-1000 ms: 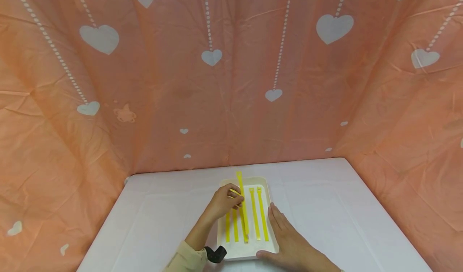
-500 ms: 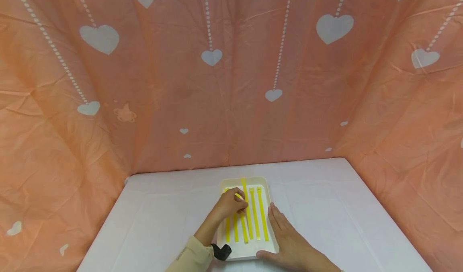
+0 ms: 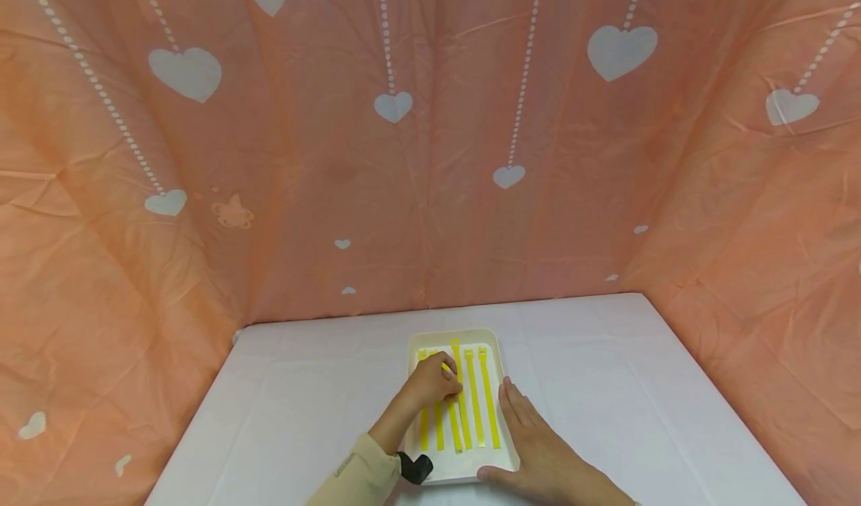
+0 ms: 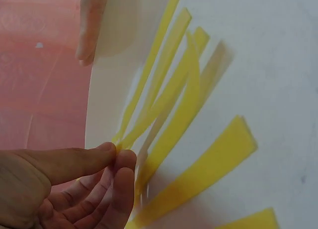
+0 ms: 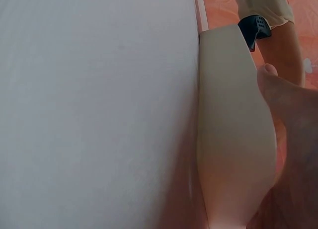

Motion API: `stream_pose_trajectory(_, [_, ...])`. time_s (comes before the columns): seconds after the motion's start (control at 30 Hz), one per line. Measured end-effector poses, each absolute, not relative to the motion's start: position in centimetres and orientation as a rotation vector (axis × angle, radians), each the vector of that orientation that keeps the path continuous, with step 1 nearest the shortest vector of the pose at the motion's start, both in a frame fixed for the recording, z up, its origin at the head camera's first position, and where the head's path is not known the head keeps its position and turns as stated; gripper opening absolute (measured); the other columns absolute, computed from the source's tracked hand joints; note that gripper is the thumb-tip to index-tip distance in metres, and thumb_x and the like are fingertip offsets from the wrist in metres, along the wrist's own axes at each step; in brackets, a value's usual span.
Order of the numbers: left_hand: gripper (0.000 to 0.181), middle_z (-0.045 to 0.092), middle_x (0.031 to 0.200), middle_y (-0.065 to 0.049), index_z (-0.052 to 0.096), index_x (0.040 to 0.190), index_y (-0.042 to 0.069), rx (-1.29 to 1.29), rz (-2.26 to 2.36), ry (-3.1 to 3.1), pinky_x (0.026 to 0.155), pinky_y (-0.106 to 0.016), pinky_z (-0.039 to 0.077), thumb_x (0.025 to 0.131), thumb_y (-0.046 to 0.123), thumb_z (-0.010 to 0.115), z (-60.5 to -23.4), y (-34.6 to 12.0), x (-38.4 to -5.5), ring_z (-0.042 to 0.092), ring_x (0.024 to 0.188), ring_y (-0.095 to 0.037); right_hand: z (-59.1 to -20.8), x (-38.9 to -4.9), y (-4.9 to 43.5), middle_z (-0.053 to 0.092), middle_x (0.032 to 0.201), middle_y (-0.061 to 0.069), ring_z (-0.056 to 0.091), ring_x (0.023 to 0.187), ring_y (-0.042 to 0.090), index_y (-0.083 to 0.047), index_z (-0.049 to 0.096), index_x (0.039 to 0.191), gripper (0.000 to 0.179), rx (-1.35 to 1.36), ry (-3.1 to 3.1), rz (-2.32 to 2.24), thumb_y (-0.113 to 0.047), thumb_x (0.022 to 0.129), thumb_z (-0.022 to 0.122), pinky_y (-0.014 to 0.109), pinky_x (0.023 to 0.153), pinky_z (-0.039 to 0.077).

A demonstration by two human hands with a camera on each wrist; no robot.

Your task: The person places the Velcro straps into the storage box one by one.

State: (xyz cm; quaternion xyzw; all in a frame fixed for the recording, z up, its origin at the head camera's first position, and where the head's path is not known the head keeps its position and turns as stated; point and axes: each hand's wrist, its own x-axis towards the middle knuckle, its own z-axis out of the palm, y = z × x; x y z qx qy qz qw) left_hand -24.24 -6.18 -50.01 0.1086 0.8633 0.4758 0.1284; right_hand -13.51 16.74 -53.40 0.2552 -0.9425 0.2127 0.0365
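In the head view a white rectangular tray (image 3: pixel 464 472) holds several yellow cable straps with slotted heads, lying side by side lengthwise. My left hand (image 3: pixel 433 380) is over the tray, pinching one strap (image 3: pixel 465 420) between thumb and fingertips just right of the middle. Its head end reaches close to the tray's far wall. The left wrist view shows the thumb and fingertips (image 4: pixel 107 148) close together on a strap, with other straps (image 4: pixel 203 172) fanning away beside them. Against the tray's right side lies my right hand (image 3: pixel 541 450), fingers straight and thumb at the near corner.
The tray stands on a white-covered table (image 3: pixel 646 409). An orange-pink curtain (image 3: pixel 430 214) with white hearts encloses the back and sides. A black wrist device (image 3: pixel 415 469) on the left arm hangs over the tray's near left corner.
My left hand has moved right and lowered the strap, which stuck out past the tray's far rim before and now lies within the tray among the others. The right hand stays in place.
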Motion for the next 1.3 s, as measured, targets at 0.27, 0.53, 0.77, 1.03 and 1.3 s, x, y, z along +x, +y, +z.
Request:
stream_pose_trajectory(0.27, [0.024, 0.068, 0.072, -0.005, 0.061, 0.101, 0.001, 0.313, 1.327, 2.556, 0.056, -0.024, 0.047, 0.089, -0.006, 0.08, -50.26, -5.93, -24.4, 0.063, 0.061, -0.015, -53.2, -13.43, 16.68, 0.019, 0.175, 0.027, 0.028, 0.16, 0.04, 0.011, 0.022, 0.166, 0.127, 0.774, -2.909, 0.671, -0.082, 0.089, 0.065, 0.057, 0.122, 0.039])
stream_pose_trajectory(0.53, [0.025, 0.064, 0.069, -0.004, 0.06, 0.102, 0.0, 0.285, 1.303, 2.578, 0.055, -0.023, 0.043, 0.088, -0.006, 0.079, -50.36, -5.74, -24.37, 0.057, 0.06, -0.014, -53.21, -13.42, 16.66, 0.02, 0.175, 0.027, 0.027, 0.16, 0.04, 0.011, 0.024, 0.165, 0.126, 0.77, -2.923, 0.653, -0.082, 0.089, 0.064, 0.057, 0.122, 0.039])
stream_pose_trajectory(0.77, [0.027, 0.065, 0.066, -0.004, 0.061, 0.105, -0.004, 0.314, 1.278, 2.61, 0.056, -0.023, 0.042, 0.085, -0.007, 0.078, -50.37, -5.7, -24.54, 0.053, 0.059, -0.013, -53.35, -13.56, 16.7, 0.017, 0.176, 0.026, 0.025, 0.161, 0.04, 0.01, 0.021, 0.166, 0.127, 0.755, -2.941, 0.687, -0.082, 0.089, 0.065, 0.057, 0.124, 0.035])
stream_pose_trajectory(1.03, [0.026, 0.064, 0.063, -0.004, 0.06, 0.104, -0.005, 0.32, 1.287, 2.604, 0.057, -0.023, 0.042, 0.086, -0.008, 0.079, -50.46, -5.68, -24.46, 0.054, 0.058, -0.014, -53.28, -13.55, 16.73, 0.016, 0.177, 0.025, 0.024, 0.162, 0.039, 0.009, 0.018, 0.167, 0.128, 0.765, -2.945, 0.685, -0.081, 0.09, 0.065, 0.057, 0.125, 0.034])
stream_pose_trajectory(1.3, [0.023, 0.065, 0.064, -0.006, 0.062, 0.101, -0.005, 0.298, 1.282, 2.6, 0.059, -0.024, 0.043, 0.087, -0.007, 0.079, -50.18, -5.64, -24.3, 0.055, 0.058, -0.015, -53.18, -13.46, 16.73, 0.016, 0.176, 0.026, 0.024, 0.162, 0.04, 0.009, 0.018, 0.167, 0.127, 0.778, -2.934, 0.688, -0.081, 0.091, 0.064, 0.057, 0.125, 0.035])
